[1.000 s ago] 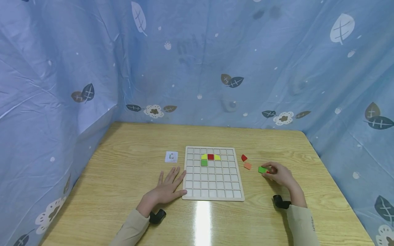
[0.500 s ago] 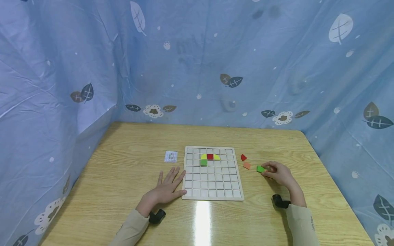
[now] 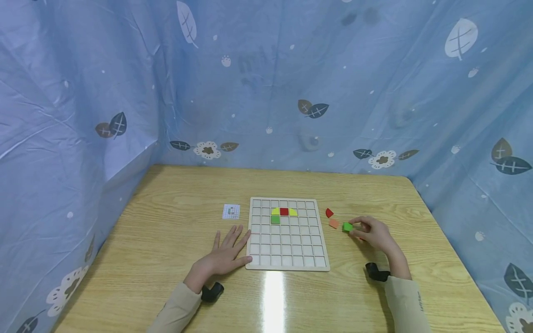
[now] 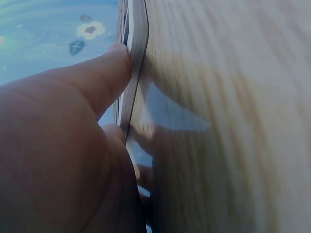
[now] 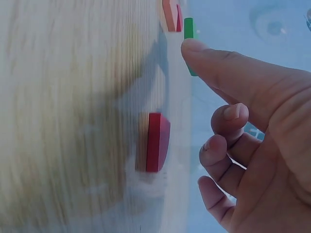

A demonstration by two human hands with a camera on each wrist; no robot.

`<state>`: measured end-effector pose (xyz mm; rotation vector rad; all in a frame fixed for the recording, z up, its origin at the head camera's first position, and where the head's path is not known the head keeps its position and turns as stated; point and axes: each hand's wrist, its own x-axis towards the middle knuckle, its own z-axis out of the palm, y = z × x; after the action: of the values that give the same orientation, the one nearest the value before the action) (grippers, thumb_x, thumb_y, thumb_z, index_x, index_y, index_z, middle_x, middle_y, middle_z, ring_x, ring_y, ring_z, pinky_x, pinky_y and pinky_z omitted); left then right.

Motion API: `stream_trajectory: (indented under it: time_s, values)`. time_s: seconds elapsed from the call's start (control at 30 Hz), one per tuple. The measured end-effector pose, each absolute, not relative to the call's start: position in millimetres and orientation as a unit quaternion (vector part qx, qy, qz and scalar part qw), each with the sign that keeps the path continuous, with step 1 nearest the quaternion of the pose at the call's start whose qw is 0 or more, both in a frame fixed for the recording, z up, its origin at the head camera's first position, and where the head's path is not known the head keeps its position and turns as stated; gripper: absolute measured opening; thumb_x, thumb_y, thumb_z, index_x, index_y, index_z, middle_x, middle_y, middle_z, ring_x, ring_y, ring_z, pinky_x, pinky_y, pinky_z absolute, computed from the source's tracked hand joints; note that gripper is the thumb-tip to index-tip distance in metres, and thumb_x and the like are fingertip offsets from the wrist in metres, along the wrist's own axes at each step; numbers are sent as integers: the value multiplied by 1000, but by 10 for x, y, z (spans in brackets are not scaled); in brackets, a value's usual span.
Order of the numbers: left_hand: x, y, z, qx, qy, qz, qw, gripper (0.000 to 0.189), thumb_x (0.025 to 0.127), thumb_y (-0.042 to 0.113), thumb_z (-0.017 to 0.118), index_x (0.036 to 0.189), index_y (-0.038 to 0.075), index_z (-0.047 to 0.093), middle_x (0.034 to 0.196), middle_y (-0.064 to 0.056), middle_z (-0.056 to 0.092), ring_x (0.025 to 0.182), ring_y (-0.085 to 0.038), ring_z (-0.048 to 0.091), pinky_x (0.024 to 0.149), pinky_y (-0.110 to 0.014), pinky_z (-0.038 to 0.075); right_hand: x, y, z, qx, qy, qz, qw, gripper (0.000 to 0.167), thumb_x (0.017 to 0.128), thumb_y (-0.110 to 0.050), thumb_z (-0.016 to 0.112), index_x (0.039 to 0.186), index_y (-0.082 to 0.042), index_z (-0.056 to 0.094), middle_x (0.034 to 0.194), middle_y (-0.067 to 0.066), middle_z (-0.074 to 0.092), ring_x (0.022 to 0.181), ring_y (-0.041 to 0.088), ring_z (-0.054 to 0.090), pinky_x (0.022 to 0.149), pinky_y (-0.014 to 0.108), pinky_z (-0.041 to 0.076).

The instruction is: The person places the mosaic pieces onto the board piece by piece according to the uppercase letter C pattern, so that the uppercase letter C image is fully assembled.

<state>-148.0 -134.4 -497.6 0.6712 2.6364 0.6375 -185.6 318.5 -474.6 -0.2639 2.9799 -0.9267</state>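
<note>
My right hand (image 3: 376, 233) pinches a green square tile (image 3: 347, 227) between thumb and fingers, to the right of the board. In the right wrist view the green tile (image 5: 189, 29) is held up off the tabletop, and a red tile (image 5: 154, 142) lies on the wood below the hand. My left hand (image 3: 225, 257) lies spread beside the pale grid board (image 3: 287, 268), its thumb and index fingertip at the left rim. The left wrist view shows the thumb (image 4: 109, 73) against the board's edge (image 4: 138, 48). Set into the board are a red square (image 3: 284, 212), two yellow rounded pieces (image 3: 275, 212) and a green square (image 3: 275, 219).
A small printed pattern card (image 3: 231, 211) lies left of the board. Off its right side are a red quarter-round tile (image 3: 329, 212) and an orange tile (image 3: 334, 224). Blue patterned cloth (image 3: 266, 115) hangs behind and beside the wooden table (image 3: 187, 185).
The right hand has lifted the green tile and shifted slightly left with it, uncovering part of the red tile underneath. The left hand stays at the board's edge.
</note>
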Motion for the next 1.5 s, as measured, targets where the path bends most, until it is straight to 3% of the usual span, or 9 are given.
stream_trajectory:
  time_s: [0.7,1.13,1.5]
  values:
    - [-1486,-1347,-4965,235,929,226,173,72,94,52,41,150,20,10,157,-10,2,143,-29,-7,108,-59,-13,-1936,2789,-4727,-139,947,-291,-11,24,79,-19,74,102,-12,69,61,-4,35,54,8,30,53,24,25]
    - [-1503,-1344,-4983,237,929,225,172,71,94,52,40,150,19,11,156,-11,1,143,-29,-7,107,-59,-13,-2012,2527,-4735,-162,942,-294,-20,26,77,-21,76,101,-13,70,68,-2,47,60,9,36,57,25,29]
    - [-1499,-1351,-5043,236,930,226,170,72,94,53,40,150,20,10,157,-9,0,143,-28,-7,107,-58,-14,-2071,2260,-4713,-182,932,-315,-13,21,78,-17,75,99,-14,70,65,-1,41,59,11,35,53,23,28]
